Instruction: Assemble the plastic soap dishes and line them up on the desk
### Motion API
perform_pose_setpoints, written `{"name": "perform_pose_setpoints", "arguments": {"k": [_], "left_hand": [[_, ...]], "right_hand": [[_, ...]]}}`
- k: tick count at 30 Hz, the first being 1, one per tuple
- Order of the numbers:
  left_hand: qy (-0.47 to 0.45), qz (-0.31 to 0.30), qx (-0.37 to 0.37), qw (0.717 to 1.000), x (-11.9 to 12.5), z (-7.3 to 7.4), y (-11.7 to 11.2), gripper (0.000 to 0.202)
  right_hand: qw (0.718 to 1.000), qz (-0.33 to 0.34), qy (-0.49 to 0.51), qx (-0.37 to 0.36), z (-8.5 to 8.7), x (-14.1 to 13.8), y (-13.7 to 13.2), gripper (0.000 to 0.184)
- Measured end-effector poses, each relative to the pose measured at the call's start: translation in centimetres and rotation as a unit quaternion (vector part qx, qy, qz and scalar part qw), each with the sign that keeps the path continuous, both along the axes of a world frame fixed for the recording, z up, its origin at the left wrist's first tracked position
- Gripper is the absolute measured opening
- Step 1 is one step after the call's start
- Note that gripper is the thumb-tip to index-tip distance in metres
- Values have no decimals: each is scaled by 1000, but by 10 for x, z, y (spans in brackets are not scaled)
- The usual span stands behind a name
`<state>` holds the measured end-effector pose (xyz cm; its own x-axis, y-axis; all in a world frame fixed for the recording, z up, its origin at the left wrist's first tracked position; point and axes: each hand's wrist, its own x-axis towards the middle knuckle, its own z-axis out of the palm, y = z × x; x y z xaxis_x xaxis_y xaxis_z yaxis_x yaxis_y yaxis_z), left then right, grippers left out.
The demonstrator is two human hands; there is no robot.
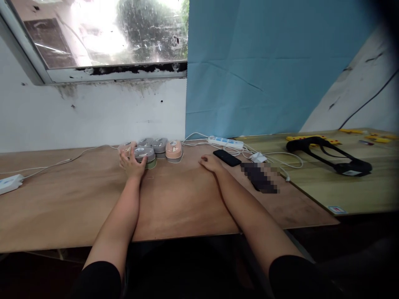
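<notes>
My left hand (132, 165) reaches round a small rounded container with a grey lid and green base (146, 154), its thumb at the front and its fingers spread along the left side. Close behind that hand sits a pink-lidded container (126, 146). Two more grey containers, one at the back (144, 142) and one to its right (159, 146), stand against the held one. Another pink container with a grey base (173, 150) is at the right end of the group. My right hand (211, 163) rests on the tabletop, empty, fingers loosely extended, left of a black phone (227, 158).
A white power strip (226, 143) and tangled white cables lie along the back. A blurred dark object (260, 177) is right of the phone. A black strap-like frame (330, 155) lies on the adjoining table (318, 187). Another power strip (11, 182) is far left.
</notes>
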<state>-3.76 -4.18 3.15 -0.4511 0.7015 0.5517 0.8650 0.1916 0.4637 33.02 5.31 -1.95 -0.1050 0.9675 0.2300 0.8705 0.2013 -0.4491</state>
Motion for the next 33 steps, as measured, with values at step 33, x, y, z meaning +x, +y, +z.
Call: {"name": "perform_pose_setpoints", "arguments": {"k": [33], "left_hand": [[-90, -48, 98, 990, -26, -34, 32, 75]], "right_hand": [[999, -12, 34, 27, 5, -1, -6, 32]]}}
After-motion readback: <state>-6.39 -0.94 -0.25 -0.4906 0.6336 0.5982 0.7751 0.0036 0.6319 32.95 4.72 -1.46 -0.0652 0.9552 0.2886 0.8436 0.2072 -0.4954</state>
